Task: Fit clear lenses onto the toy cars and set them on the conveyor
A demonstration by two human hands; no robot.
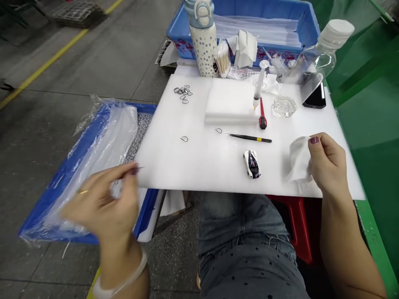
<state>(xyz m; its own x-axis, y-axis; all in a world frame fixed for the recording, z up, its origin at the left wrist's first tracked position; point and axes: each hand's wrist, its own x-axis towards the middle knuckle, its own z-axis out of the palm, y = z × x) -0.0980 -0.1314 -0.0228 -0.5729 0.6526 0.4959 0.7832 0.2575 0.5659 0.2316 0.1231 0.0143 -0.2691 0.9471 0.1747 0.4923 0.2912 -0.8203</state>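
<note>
My left hand [107,199], blurred by motion, is over the blue tray at the left edge of the white board. Its thumb and forefinger are pinched together, with a tiny dark sliver at the tips that I cannot make out. In my right hand [328,162] is a crumpled white wipe [299,160], held above the board's right side. Between the hands a white toy car [252,164] with a dark stripe rests on the board [193,166]. Black-tipped tweezers [251,138] lie behind it, near two small thin clear pieces with dark outlines [184,138].
Several more outlined pieces [183,92] lie at the back left. A foam block [230,101], syringe [259,85], red cutter [262,114], glass dish [283,106], phone [314,95], clear bottle [321,58] and dotted flask [203,50] stand behind. Blue tray [149,211] sits left; blue bin [264,10] behind.
</note>
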